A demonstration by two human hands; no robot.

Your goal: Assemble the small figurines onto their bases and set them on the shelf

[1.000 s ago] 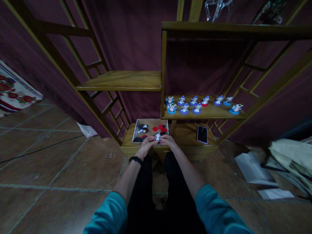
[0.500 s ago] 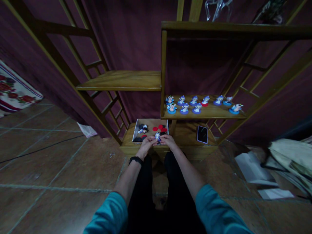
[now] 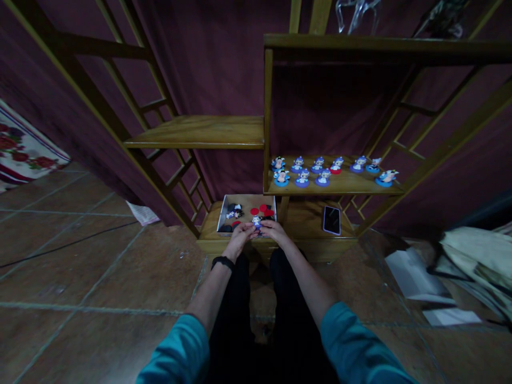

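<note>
A small white and purple figurine (image 3: 256,220) is held upright between my two hands, over the front edge of a shallow cardboard box (image 3: 250,200). My left hand (image 3: 241,236) grips it from the left with closed fingers. From the other side my right hand (image 3: 274,231) pinches it too. Inside the box lie red discs (image 3: 255,212), dark discs (image 3: 226,228) and black-and-white figurines (image 3: 235,214). Part of the box's front is hidden behind my hands.
Several figurines on round bases (image 3: 322,177) stand on the wooden shelf (image 3: 344,186) at right. Below it, a phone (image 3: 332,220) lies on the cabinet top. A higher shelf (image 3: 200,132) juts out at left. Papers (image 3: 418,277) and a pale bag (image 3: 476,248) are on the floor at right.
The figurine in my hands has turned slightly and shifted a little to the left and up. My fingers have moved slightly around it. The shelf figurines and box contents stay where they were.
</note>
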